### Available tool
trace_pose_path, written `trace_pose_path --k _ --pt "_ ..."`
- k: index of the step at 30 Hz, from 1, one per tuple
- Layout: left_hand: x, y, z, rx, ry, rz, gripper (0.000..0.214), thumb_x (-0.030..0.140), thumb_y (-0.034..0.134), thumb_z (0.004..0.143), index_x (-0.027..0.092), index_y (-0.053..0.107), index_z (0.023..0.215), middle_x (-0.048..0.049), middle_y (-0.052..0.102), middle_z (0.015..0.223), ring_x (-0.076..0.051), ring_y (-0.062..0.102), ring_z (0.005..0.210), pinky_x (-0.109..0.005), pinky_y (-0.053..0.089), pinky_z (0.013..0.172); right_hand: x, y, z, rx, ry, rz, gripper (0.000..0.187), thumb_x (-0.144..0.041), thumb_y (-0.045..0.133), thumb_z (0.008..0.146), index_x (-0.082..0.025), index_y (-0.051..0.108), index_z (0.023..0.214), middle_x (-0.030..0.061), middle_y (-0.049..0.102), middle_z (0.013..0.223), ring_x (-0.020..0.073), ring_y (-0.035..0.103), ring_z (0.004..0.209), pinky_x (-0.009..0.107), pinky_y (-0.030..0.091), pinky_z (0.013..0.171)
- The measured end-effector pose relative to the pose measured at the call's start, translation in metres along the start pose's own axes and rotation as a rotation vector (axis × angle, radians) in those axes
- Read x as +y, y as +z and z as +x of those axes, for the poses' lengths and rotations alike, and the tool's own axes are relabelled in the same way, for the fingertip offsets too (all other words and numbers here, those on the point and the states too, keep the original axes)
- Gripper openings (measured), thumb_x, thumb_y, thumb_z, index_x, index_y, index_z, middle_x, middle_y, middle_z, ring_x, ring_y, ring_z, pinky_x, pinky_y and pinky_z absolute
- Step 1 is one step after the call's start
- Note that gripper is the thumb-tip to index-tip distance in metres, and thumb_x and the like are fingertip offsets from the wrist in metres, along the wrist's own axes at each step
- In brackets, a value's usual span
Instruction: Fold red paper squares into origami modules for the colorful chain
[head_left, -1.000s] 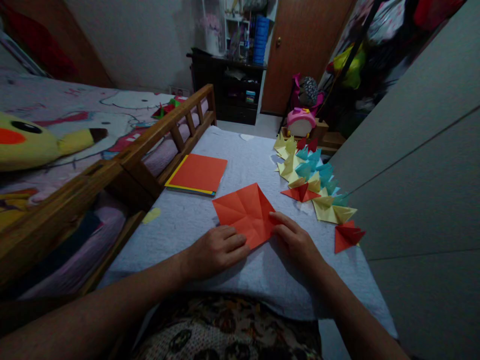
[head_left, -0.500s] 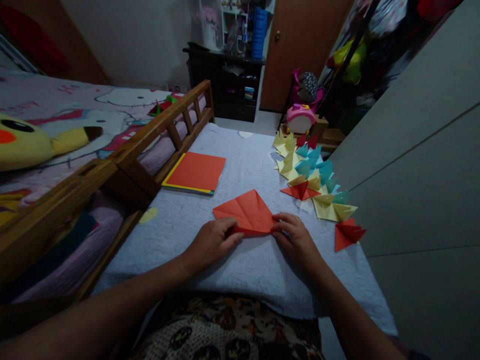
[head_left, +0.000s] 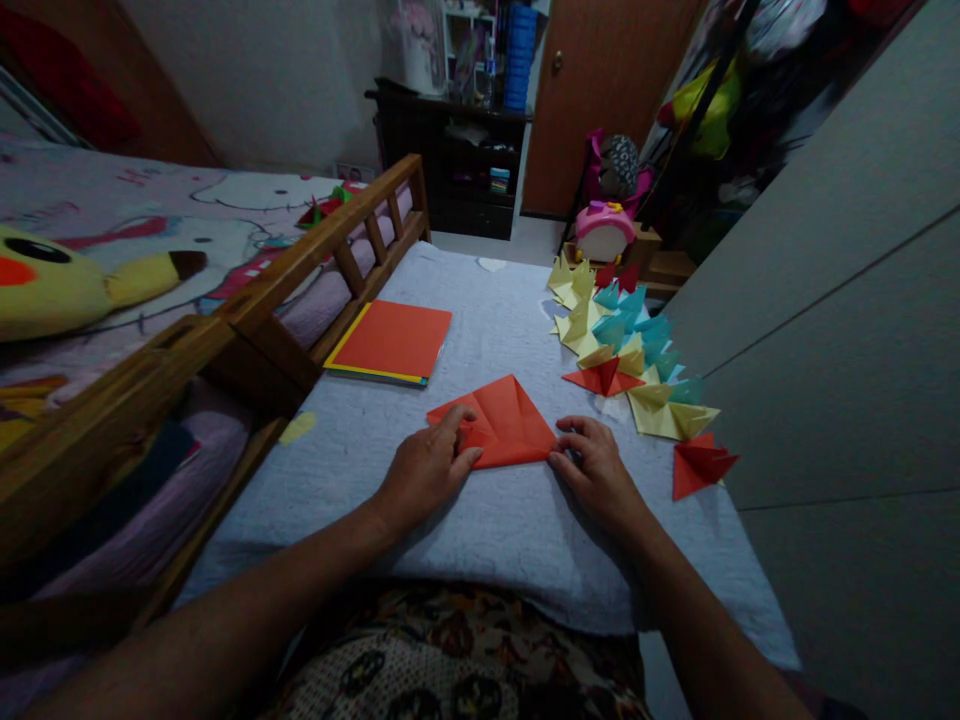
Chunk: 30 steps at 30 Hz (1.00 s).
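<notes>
Orange paper (head_left: 514, 425), near edge between hands (head_left: 421, 472), lies apart from paper stack (head_left: 397, 343).

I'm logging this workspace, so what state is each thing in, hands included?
Orange-red sheet, folded and creased
Left hand, thumb and forefinger apart, at the sheet's left side
Right hand, fingers curled at the sheet's right corner; whether pinching, unclear
Paper stack, flat, orange on top
Folded pieces, yellow, teal and red, set out on the right
Cloth, spread out, slightly wrinkled
Plush toy, lying on the bed
Door, appears shut
</notes>
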<state>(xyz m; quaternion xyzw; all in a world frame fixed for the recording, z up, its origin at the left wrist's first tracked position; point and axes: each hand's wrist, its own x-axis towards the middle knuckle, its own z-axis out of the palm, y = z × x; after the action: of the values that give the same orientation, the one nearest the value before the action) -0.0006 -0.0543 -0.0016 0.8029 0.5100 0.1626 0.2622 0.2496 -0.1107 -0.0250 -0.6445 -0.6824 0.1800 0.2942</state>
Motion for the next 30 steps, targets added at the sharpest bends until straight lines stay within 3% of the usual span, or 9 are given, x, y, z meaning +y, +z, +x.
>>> trace_pose_path --k 8,16,25,30 --pt "-0.004 0.007 -0.001 0.042 0.117 0.095 0.011 0.018 0.053 0.095 0.020 0.057 0.105 -0.0058 0.069 0.098 -0.021 0.065 0.085 -0.035 0.050 0.078 -0.004 0.003 0.002 0.025 0.007 -0.060 0.008 -0.020 0.063 0.086 -0.022 0.067 0.079 0.0108 0.063 0.116 0.0298 0.054 0.114 0.052 0.040 0.102" --pt "-0.006 0.007 -0.004 0.045 0.161 0.157 0.011 0.019 0.050 0.096 0.018 0.061 0.094 -0.0057 0.067 0.091 -0.022 0.063 0.086 -0.035 0.050 0.078 -0.004 0.005 0.002 0.057 0.014 -0.068 0.006 -0.021 0.063 0.085 -0.021 0.065 0.079 0.0115 0.063 0.114 0.0302 0.055 0.112 0.051 0.042 0.101" --pt "0.002 0.003 0.000 0.048 0.002 0.131 0.004 0.021 0.058 0.093 0.019 0.059 0.089 -0.0019 0.066 0.078 -0.018 0.060 0.069 -0.031 0.045 0.067 -0.002 0.006 0.001 0.077 -0.001 -0.058 0.007 -0.022 0.064 0.084 -0.023 0.064 0.077 0.0106 0.063 0.112 0.0304 0.056 0.111 0.052 0.042 0.101" --pt "0.004 0.002 0.002 0.026 -0.025 0.146 0.005 0.020 0.059 0.093 0.019 0.058 0.088 -0.0022 0.066 0.079 -0.019 0.061 0.071 -0.030 0.043 0.067 -0.002 0.006 0.001 0.068 0.009 -0.057 0.007 -0.022 0.064 0.084 -0.022 0.064 0.077 0.0112 0.063 0.113 0.0306 0.056 0.111 0.052 0.042 0.101"
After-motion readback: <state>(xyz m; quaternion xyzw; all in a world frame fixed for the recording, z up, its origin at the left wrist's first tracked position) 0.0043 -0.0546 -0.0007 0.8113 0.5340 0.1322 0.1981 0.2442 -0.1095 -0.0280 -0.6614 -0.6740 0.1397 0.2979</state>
